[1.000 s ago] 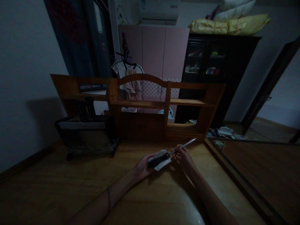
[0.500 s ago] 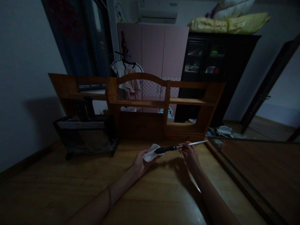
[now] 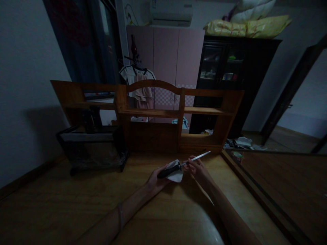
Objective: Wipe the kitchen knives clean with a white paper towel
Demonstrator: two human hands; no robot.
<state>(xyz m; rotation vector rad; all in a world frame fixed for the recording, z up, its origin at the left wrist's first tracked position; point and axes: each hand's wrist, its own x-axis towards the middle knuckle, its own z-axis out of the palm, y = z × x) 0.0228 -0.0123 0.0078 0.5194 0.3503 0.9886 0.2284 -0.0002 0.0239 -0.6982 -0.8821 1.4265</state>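
A screwdriver (image 3: 168,171) with a black handle and a long metal shaft is held between my hands, tilted with its tip up to the right. My left hand (image 3: 155,181) is closed around a white tissue or cloth (image 3: 176,176), which lies against the handle; the fingers behind it are partly hidden. With thumb and fingers, my right hand (image 3: 195,169) pinches the shaft just past the handle. Both hands are above the wooden tabletop (image 3: 163,217).
A wooden shelf unit (image 3: 153,112) stands along the desk's far edge. On the left is a dark, box-shaped appliance (image 3: 89,146). A raised brown surface with a dark edge (image 3: 255,183) runs along the right. Pink and black cabinets stand behind.
The screwdriver has moved left and tilted more, tip up. The handle now lies across the white cloth nearer my left palm, and my right hand has shifted left.
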